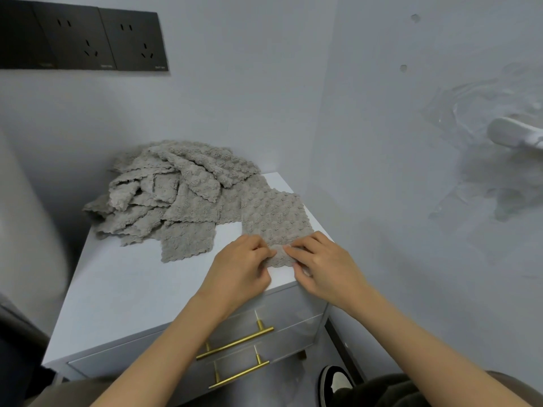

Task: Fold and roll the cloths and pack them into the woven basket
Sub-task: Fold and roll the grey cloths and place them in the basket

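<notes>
folded cloth (276, 221): flat at table (123, 289) right front corner, long axis running away from the person | left hand (241, 265), right hand (326, 265): both pinching its near end, equally close | cloth pile (176, 192): behind-left | basket: unseen

A grey, bumpy cloth (276, 221) lay flat at frame centre, near edge lifted, touching a loose pile (176, 189) of like cloths to its upper left.
</notes>
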`<move>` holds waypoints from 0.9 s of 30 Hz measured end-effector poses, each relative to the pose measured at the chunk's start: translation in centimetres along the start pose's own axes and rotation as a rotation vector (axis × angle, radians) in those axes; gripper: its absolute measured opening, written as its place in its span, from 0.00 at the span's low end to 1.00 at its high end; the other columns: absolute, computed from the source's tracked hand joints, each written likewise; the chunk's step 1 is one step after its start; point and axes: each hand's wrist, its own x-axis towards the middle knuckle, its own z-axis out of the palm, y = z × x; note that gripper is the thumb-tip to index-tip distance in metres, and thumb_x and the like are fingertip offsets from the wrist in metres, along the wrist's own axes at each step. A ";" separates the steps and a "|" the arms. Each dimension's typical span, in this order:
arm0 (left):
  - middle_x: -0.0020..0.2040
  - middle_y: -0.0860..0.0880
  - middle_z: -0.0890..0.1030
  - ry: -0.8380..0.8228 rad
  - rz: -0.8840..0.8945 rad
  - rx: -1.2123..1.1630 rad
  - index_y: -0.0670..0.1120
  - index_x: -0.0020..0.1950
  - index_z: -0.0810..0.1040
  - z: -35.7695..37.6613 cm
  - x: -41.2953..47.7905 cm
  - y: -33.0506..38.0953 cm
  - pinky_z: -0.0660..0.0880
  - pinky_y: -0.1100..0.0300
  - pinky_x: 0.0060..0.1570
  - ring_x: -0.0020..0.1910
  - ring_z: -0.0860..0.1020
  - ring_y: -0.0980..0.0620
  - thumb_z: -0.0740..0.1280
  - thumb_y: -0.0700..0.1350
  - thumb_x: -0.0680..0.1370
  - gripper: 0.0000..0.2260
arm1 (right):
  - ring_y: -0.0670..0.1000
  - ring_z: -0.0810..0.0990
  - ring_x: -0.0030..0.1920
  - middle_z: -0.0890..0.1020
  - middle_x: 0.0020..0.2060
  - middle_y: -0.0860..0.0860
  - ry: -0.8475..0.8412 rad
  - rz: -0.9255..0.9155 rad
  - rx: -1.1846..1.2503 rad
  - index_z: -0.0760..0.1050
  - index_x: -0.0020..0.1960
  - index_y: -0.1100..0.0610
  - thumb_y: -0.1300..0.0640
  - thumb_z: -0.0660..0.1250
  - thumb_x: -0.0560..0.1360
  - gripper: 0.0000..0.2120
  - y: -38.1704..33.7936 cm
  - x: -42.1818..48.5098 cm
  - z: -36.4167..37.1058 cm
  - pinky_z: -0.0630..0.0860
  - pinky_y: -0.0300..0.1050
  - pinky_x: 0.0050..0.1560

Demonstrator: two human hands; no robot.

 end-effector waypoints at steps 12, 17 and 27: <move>0.46 0.55 0.79 -0.048 -0.193 -0.152 0.48 0.56 0.83 0.0 0.4 -2.1 0.68 0.72 0.43 0.46 0.74 0.59 0.66 0.42 0.73 0.13 | 0.50 0.72 0.56 0.77 0.63 0.42 -0.236 0.109 0.106 0.69 0.71 0.48 0.60 0.59 0.81 0.20 1.6 -0.1 -1.0 0.73 0.41 0.50; 0.44 0.56 0.83 -0.037 -0.364 -0.349 0.51 0.53 0.84 -0.2 0.4 -2.6 0.73 0.72 0.45 0.43 0.78 0.60 0.66 0.43 0.73 0.11 | 0.50 0.71 0.50 0.78 0.44 0.39 -0.217 0.321 0.395 0.77 0.63 0.51 0.58 0.60 0.80 0.14 2.2 -0.1 -1.3 0.66 0.38 0.46; 0.34 0.58 0.80 -0.089 -0.529 -0.504 0.54 0.41 0.80 -0.5 0.6 -3.2 0.66 0.73 0.30 0.30 0.74 0.64 0.66 0.44 0.76 0.07 | 0.35 0.74 0.31 0.78 0.30 0.42 -0.249 0.724 0.653 0.77 0.47 0.53 0.48 0.66 0.77 0.08 2.7 0.4 -2.0 0.67 0.30 0.34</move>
